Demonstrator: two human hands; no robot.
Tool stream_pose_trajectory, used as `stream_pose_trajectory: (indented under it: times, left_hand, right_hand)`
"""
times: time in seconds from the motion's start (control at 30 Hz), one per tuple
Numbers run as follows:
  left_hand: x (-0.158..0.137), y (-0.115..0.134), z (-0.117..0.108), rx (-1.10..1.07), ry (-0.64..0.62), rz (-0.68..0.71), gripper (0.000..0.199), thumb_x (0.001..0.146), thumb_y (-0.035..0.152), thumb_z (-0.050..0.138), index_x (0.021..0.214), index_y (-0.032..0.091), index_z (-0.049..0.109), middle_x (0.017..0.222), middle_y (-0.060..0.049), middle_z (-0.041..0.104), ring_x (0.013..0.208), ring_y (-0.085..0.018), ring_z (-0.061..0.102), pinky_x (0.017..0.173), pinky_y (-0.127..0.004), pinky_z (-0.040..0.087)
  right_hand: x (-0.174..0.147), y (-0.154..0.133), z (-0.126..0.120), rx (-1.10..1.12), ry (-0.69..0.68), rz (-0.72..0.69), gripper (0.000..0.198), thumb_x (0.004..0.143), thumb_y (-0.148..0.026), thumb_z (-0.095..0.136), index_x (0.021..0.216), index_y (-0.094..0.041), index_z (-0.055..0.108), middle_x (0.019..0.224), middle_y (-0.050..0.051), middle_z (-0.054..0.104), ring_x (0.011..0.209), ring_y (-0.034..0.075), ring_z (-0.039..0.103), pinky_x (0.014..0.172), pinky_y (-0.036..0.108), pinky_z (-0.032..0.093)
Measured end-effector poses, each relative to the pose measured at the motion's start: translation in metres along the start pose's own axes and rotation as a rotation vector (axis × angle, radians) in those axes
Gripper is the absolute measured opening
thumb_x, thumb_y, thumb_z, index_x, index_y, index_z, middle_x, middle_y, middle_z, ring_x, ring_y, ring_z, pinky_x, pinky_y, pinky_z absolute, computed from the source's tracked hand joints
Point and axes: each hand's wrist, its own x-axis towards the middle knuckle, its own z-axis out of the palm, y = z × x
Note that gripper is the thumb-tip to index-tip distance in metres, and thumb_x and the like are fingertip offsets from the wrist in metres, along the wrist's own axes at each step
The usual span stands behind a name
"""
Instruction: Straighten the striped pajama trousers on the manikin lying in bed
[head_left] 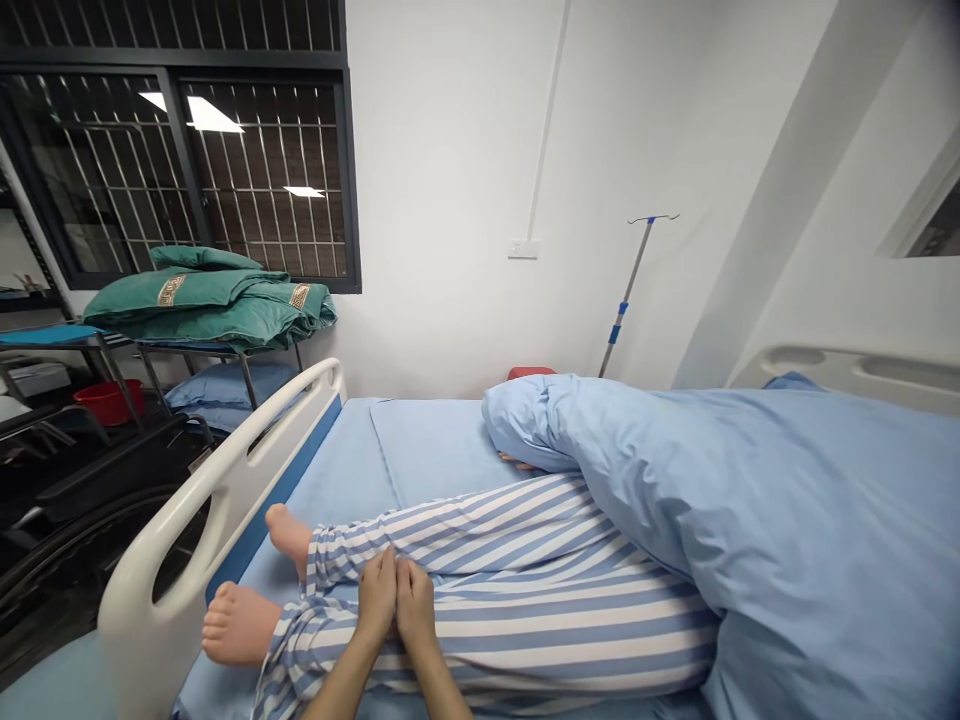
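My left hand [377, 592] and my right hand [415, 600] are side by side at the lower middle, closed with the fingers curled in. They touch or nearly touch each other, and no object shows in them. Beneath them are the legs of a lying figure, probably a manikin, in blue-and-white striped trousers [555, 610]. Its smooth bare feet [240, 625] point toward the footboard, left of my hands. A light blue quilt [750, 500] is folded back to the right and covers the upper body. Whether my hands rest on the trousers or hover above, I cannot tell.
The bed's white footboard [217, 500] rises on the left, with a wheelchair [97, 500] beyond it. Green folded bedding [217, 300] lies on a rack under the window. A drip pole [626, 300] leans behind the bed. The bed's blue sheet [337, 460] shows beside the legs.
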Motion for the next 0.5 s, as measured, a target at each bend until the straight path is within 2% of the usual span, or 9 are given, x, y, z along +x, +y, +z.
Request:
stream_pose_trajectory:
  times: [0.1, 0.23, 0.5]
  left_hand:
    - [-0.004, -0.012, 0.008, -0.031, 0.054, -0.045, 0.046, 0.078, 0.051, 0.028, 0.067, 0.017, 0.057, 0.071, -0.008, 0.065, 0.071, -0.020, 0.059, 0.069, -0.032, 0.045]
    - [-0.011, -0.031, 0.014, 0.063, 0.083, 0.008, 0.046, 0.074, 0.050, 0.034, 0.084, 0.016, 0.063, 0.089, -0.012, 0.067, 0.086, -0.023, 0.060, 0.080, -0.036, 0.045]
    - [-0.013, -0.036, 0.017, 0.146, 0.059, 0.024, 0.043, 0.078, 0.044, 0.031, 0.084, 0.015, 0.063, 0.090, -0.012, 0.067, 0.087, -0.022, 0.061, 0.080, -0.035, 0.046]
  right_hand:
    - [0.000, 0.003, 0.001, 0.002, 0.000, 0.012, 0.040, 0.085, -0.041, 0.036, 0.057, -0.017, 0.050, 0.054, 0.002, 0.056, 0.052, 0.014, 0.048, 0.051, 0.023, 0.030]
    - [-0.002, 0.006, 0.002, 0.009, -0.014, 0.016, 0.037, 0.084, -0.040, 0.039, 0.057, -0.017, 0.048, 0.054, 0.001, 0.054, 0.052, 0.013, 0.046, 0.051, 0.023, 0.030]
    - [-0.003, 0.002, 0.000, -0.032, -0.033, 0.020, 0.035, 0.085, -0.037, 0.037, 0.058, -0.018, 0.046, 0.055, 0.001, 0.053, 0.052, 0.012, 0.044, 0.052, 0.023, 0.030]
